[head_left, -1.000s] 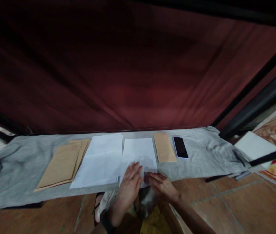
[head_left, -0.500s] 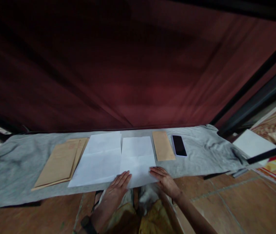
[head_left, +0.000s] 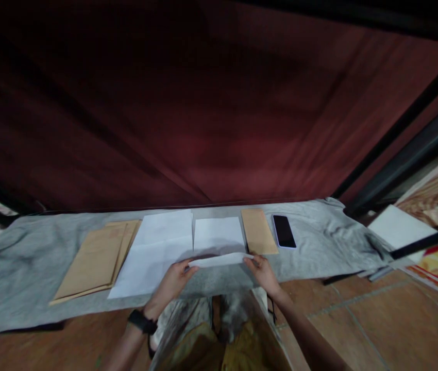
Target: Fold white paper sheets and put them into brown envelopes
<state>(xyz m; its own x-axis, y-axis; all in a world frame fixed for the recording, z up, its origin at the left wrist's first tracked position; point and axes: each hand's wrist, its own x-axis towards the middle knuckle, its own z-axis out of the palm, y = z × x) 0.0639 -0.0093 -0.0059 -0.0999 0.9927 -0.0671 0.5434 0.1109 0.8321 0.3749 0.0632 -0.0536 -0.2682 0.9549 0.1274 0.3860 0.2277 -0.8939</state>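
A white sheet of paper [head_left: 219,234] lies in front of me, its near part lifted and folded up toward the far side. My left hand [head_left: 178,275] pinches the left end of the raised edge. At the right end, my right hand [head_left: 260,270] grips the same edge between thumb and fingers. Just left of this sheet are larger white sheets [head_left: 157,252] lying flat with a crease across them. A small brown envelope [head_left: 258,232] lies right of the sheet, close to my right hand.
Several large brown envelopes [head_left: 91,257] are stacked at the left. A phone [head_left: 284,231] lies right of the small envelope. Grey cloth [head_left: 319,237] covers the low surface. A dark red fabric panel [head_left: 219,129] rises behind it, and dark bars [head_left: 397,134] stand at the right.
Both hands went from lying flat on the sheet's near part to holding its near edge. That edge has been lifted and carried away from me, bending the paper.
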